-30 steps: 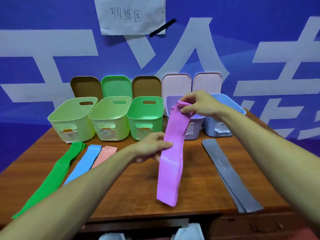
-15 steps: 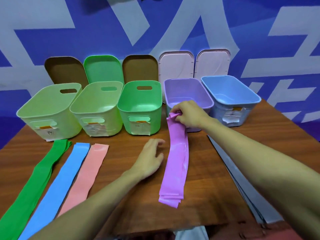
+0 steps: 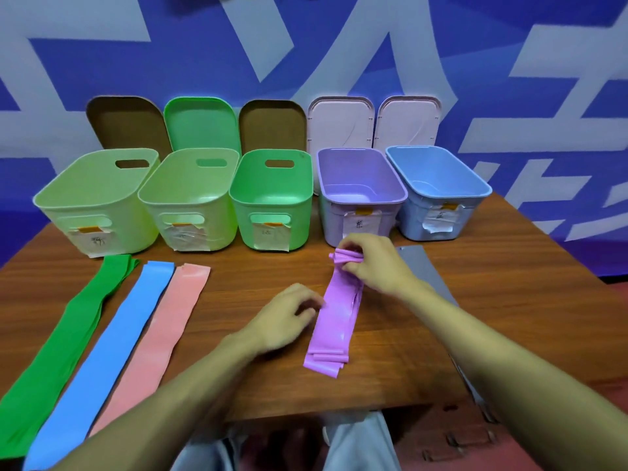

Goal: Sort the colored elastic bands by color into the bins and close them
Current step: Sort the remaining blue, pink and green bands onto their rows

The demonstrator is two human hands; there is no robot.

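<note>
A purple band [image 3: 334,321] lies lengthwise on the wooden table [image 3: 509,300], in front of the purple bin [image 3: 360,195]. My right hand [image 3: 373,263] pinches its bunched far end just before that bin. My left hand [image 3: 285,317] hovers beside the band's left edge, fingers loosely curled, holding nothing. At the left lie a green band [image 3: 64,334], a blue band [image 3: 112,351] and a pink band [image 3: 159,334]. A grey band [image 3: 421,266] lies right of my right arm, partly hidden by it.
Five open bins stand in a row: two pale green [image 3: 98,202] [image 3: 190,198], one green [image 3: 272,198], the purple one and a blue one [image 3: 438,192]. Their lids [image 3: 200,124] lean against the blue wall behind. The table's front edge is near my knees.
My right hand lowered the purple band from above the purple bin onto the table and bunched its far end. My left hand let go of the band and now sits beside it.
</note>
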